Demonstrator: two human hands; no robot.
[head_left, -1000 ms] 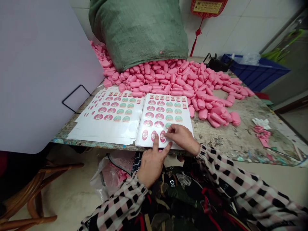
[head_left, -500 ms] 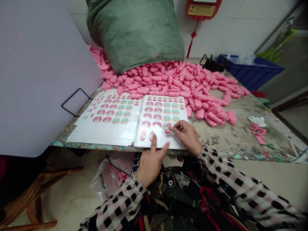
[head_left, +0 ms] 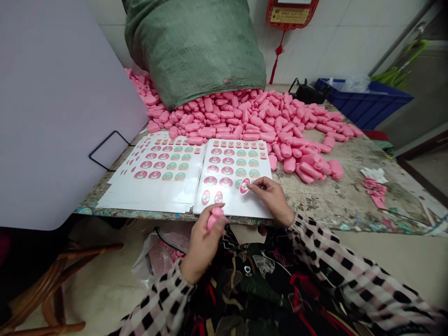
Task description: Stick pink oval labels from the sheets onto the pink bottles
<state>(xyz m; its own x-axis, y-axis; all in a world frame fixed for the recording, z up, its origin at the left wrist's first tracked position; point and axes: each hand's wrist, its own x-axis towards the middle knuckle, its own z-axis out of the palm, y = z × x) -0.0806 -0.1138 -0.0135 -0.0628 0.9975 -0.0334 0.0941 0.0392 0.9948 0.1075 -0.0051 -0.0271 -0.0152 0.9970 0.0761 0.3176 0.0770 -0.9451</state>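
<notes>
My left hand (head_left: 205, 238) is closed round a small pink plastic bottle (head_left: 214, 217), just below the table's front edge. My right hand (head_left: 271, 198) pinches a pink oval sticker (head_left: 244, 185) by its edge, lifted off the near sticker sheet (head_left: 234, 179). That white sheet lies at the table's front and carries rows of pink and green oval stickers. A stack of similar sheets (head_left: 157, 175) lies to its left.
A big heap of pink bottles (head_left: 266, 121) spills from a green woven sack (head_left: 194, 46) at the back of the worn table (head_left: 336, 200). A white board (head_left: 52, 107) stands at left, a blue crate (head_left: 364, 100) at back right. Wooden chair lower left.
My right hand peeled a pink sticker off the sheet and lifted it. My left hand left the sheet, dropped below the table edge and now holds a pink bottle.
</notes>
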